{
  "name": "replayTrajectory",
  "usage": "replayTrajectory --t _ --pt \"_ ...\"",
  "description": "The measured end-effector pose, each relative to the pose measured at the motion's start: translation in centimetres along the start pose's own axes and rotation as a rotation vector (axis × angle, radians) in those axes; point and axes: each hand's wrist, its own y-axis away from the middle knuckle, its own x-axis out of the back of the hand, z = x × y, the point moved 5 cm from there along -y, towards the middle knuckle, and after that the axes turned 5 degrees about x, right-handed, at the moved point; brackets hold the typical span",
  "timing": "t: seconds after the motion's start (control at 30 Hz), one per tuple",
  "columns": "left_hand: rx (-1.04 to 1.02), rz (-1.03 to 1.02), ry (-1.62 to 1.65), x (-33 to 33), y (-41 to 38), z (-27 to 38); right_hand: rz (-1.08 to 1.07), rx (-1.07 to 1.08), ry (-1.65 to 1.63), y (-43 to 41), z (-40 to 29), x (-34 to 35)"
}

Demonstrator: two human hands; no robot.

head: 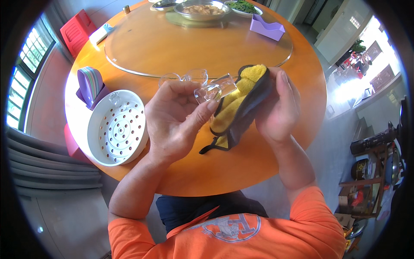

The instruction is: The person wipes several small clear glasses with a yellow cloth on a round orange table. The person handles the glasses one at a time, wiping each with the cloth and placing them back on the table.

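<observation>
My left hand (174,119) grips a small clear glass cup (208,93) between thumb and fingers, tilted over the table. A yellow towelling cloth (247,87) with a dark grey back and black edging hangs from my right hand (281,106), its near side facing the cup. The cup's rim end meets or nearly meets the cloth; the exact contact is hard to tell. Beyond my left fingers more clear glassware (197,76) stands on the table, partly hidden. To the left, a white perforated steamer basket (121,152) leans tilted, with a clear glass piece (115,99) inside near its upper rim.
A round orange wooden table (207,174) carries a glass turntable (145,64). On it are a metal bowl of food (203,9), a plate of greens (244,8) and a purple tray (266,28). A purple holder with coloured scoop-like pieces (91,85) stands left; red stools (77,32) stand beyond.
</observation>
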Motion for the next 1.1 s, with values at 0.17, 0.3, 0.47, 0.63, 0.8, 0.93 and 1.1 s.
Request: replayTrajectory --t 0.17,0.3,0.47,0.63,0.8,0.93,1.1 --pt "0.249 -0.073 0.102 0.4 -0.3 -0.2 -0.303 0.2 0.306 0.9 -1.3 -0.2" --pt "0.254 -0.125 0.148 -0.1 -0.1 -0.1 -0.416 0.567 0.599 1.1 -1.6 -1.8" --pt "0.336 -0.271 0.228 -0.5 -0.1 -0.3 -0.549 0.664 0.693 0.9 -1.5 -2.6" --pt "0.482 -0.362 0.407 -0.5 0.1 -1.2 -0.681 0.642 0.769 1.1 -0.9 -2.7" --pt "0.493 -0.484 0.385 -1.0 0.7 -1.6 -0.677 0.831 0.816 1.9 -1.8 -3.3" --pt "0.199 -0.418 0.173 -1.3 0.9 -1.3 -0.489 0.517 0.724 1.6 -1.3 -2.9" --pt "-0.116 -0.242 -0.224 -1.2 1.1 -0.4 -0.338 0.201 0.65 1.8 0.0 -2.3"
